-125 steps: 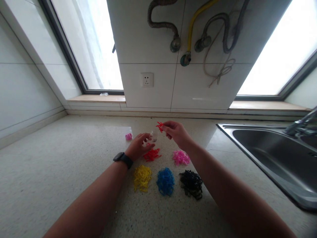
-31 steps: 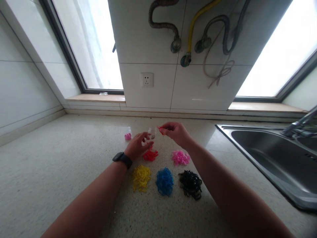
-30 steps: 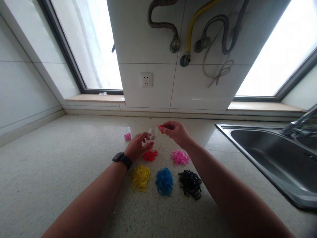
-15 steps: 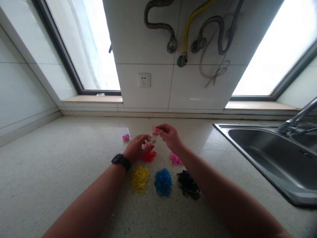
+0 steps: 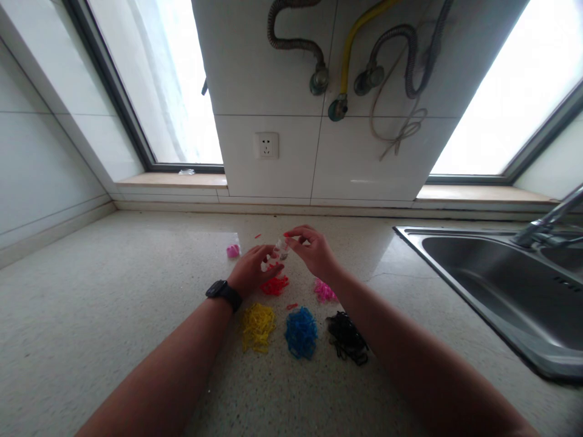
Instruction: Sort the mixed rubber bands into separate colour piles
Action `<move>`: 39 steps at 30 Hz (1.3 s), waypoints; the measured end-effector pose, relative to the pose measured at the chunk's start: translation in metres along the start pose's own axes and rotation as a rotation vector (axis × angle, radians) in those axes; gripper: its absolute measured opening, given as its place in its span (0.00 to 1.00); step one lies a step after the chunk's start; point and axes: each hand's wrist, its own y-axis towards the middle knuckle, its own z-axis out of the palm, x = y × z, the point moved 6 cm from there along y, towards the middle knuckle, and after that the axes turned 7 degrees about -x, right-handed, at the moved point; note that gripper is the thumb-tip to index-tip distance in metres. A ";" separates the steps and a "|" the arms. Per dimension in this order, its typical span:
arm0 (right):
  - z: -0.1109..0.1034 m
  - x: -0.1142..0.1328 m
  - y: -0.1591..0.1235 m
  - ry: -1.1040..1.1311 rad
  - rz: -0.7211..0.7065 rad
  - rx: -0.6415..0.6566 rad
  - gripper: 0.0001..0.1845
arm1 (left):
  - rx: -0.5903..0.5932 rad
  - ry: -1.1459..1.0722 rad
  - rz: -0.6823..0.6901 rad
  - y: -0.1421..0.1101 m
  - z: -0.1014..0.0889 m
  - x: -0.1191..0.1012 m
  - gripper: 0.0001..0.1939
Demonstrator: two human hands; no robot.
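My left hand [image 5: 252, 270], a black watch on its wrist, pinches a small clear plastic bag [image 5: 281, 247] above the counter. At the bag's upper right, the fingertips of my right hand [image 5: 310, 246] are closed on a bit of red, seemingly a red rubber band [image 5: 286, 234]. A pile of red rubber bands [image 5: 274, 286] lies below my left fingers. Nearer to me are piles of yellow bands [image 5: 258, 328], blue bands [image 5: 301, 333] and black bands [image 5: 347, 338]. Pink bands [image 5: 324, 291] lie partly behind my right forearm.
One loose red band [image 5: 257, 235] lies beyond my left hand, another [image 5: 291, 306] above the blue pile. Left of the hands is a clear bag with pink pieces [image 5: 232, 250]. A steel sink [image 5: 492, 285] is set into the counter at right. The tiled wall [image 5: 273, 182] stands behind.
The red bands at the bag's mouth have mostly gone from there. Two loose red bands now lie on the counter, one beyond my left hand and one by the blue pile. Both hands stay nearly in place.
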 end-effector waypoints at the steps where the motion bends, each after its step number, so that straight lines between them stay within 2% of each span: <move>1: 0.000 0.000 0.000 -0.006 0.002 0.009 0.10 | 0.000 -0.002 -0.002 0.000 0.000 0.000 0.16; 16: -0.006 0.001 0.004 -0.072 -0.018 0.020 0.12 | -0.054 -0.021 -0.088 0.000 -0.004 0.006 0.15; 18: -0.004 0.001 0.003 -0.147 -0.022 0.120 0.12 | -0.093 -0.025 -0.122 0.001 -0.007 0.011 0.15; 19: 0.000 0.001 0.001 -0.195 -0.033 0.225 0.12 | -0.117 -0.027 -0.142 0.001 -0.009 0.014 0.15; 23: 0.019 -0.003 -0.021 -0.382 -0.076 0.803 0.09 | -0.235 -0.035 -0.224 0.002 -0.018 0.030 0.14; 26: 0.025 -0.009 -0.035 -0.501 -0.073 1.031 0.10 | -0.303 -0.046 -0.267 0.001 -0.022 0.039 0.15; 30: 0.030 -0.014 -0.044 -0.565 -0.041 1.139 0.10 | -0.337 -0.061 -0.291 0.000 -0.023 0.043 0.16; 39: 0.035 -0.012 -0.052 -0.596 -0.013 1.190 0.12 | -0.294 -0.071 -0.276 0.000 -0.018 0.040 0.16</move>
